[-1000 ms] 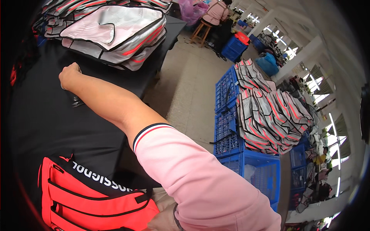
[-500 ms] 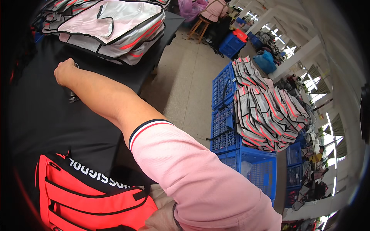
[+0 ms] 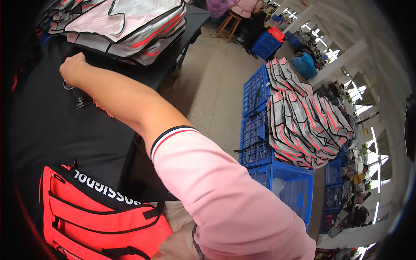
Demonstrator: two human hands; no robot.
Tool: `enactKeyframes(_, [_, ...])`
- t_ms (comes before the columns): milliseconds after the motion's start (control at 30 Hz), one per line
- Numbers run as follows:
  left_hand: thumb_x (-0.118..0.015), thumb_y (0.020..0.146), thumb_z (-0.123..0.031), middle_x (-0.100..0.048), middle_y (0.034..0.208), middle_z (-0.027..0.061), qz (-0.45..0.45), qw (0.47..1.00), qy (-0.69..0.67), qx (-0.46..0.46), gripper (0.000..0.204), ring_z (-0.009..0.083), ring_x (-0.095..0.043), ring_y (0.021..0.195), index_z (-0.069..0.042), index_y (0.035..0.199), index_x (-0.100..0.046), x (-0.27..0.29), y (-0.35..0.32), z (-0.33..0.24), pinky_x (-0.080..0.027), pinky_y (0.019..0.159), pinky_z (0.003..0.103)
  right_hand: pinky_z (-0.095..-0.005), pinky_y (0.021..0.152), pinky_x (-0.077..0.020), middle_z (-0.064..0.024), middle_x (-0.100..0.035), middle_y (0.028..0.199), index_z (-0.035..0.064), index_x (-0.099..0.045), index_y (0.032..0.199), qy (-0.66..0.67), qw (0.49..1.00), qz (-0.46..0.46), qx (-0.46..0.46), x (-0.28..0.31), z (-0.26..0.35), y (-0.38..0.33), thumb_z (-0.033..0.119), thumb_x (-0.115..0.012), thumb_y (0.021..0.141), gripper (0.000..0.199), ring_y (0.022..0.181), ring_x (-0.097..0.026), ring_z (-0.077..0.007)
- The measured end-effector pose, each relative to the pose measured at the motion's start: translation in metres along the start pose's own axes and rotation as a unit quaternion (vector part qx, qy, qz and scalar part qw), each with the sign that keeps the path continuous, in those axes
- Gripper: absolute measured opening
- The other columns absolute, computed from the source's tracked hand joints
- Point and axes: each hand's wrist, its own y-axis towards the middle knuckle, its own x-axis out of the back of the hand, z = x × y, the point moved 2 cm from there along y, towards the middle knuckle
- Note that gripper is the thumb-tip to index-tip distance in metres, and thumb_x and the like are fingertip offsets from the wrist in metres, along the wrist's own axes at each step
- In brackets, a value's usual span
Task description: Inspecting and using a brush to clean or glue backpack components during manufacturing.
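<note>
My right arm, in a pink short sleeve, reaches to the far left over a black-covered table. My right hand (image 3: 71, 69) is closed, with its fingers curled and mostly turned away; what they hold, if anything, is hidden. Just below the hand a thin metal ring (image 3: 68, 86) shows. Small metal pieces (image 3: 82, 104) lie near it, partly covered by the forearm, beside an orange-red strand (image 3: 104, 109). A bright red backpack (image 3: 102, 216) with black trim and white lettering lies at the near left. My left hand is out of view.
A pile of grey-pink sewn panels (image 3: 130, 32) lies on the black table (image 3: 47, 125) beyond my hand. Blue plastic crates (image 3: 255, 95) stand to the right, topped by bundled panels (image 3: 303, 125). Farther off, a person sits on a wooden stool (image 3: 229, 24).
My right hand has shifted slightly away from me and stays closed. The metal ring now shows below the hand, and the orange-red strand has come into sight. The view has tilted slightly.
</note>
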Motion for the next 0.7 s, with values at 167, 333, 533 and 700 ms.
enactKeyframes(167, [-0.065,0.089,-0.019,-0.059,0.123,0.0180,0.111,0.987,-0.074,-0.085,0.044,0.0304,-0.057,0.111,0.003,0.126,-0.054,-0.044,0.015,0.093,-0.043,0.098,0.042,-0.0468,0.080,-0.0521,-0.0076,-0.068,0.113,0.0172,-0.070,0.107,-0.007,0.998,0.009,0.060,0.023,0.035,-0.044,0.025,-0.063,0.082,0.027,0.108,-0.064,-0.0251])
enactKeyframes(333, [-0.071,0.081,-0.008,-0.050,0.136,0.0150,0.101,0.991,-0.084,0.016,0.070,0.0247,-0.048,0.125,0.004,0.141,-0.039,0.038,-0.023,-0.033,-0.033,0.109,0.036,-0.0480,0.081,-0.0526,-0.0163,-0.069,0.101,0.0095,-0.066,0.107,0.052,0.998,0.034,0.013,0.004,-0.005,-0.055,0.018,-0.059,0.082,0.027,0.097,-0.066,-0.0344])
enactKeyframes(533, [-0.067,0.082,-0.008,-0.053,0.135,0.0174,0.137,0.983,0.001,-0.123,0.060,0.0230,-0.048,0.126,0.008,0.136,-0.046,0.103,0.068,-0.119,-0.032,0.109,0.034,-0.0290,0.072,-0.0477,-0.0087,-0.069,0.085,0.0001,-0.067,0.107,0.327,0.942,-0.073,0.025,-0.016,-0.030,-0.087,0.021,-0.061,0.088,0.029,0.077,-0.065,-0.0152])
enactKeyframes(700, [-0.066,0.080,-0.001,-0.055,0.135,0.0124,0.225,0.965,0.034,-0.133,0.067,0.0197,-0.050,0.124,0.003,0.142,-0.041,0.166,0.160,-0.150,-0.036,0.107,0.032,-0.0182,0.051,-0.0304,0.0019,-0.064,0.079,0.0028,-0.065,0.117,0.544,0.838,-0.043,0.010,-0.003,0.008,-0.145,0.023,-0.058,0.095,0.030,0.058,-0.040,-0.0007])
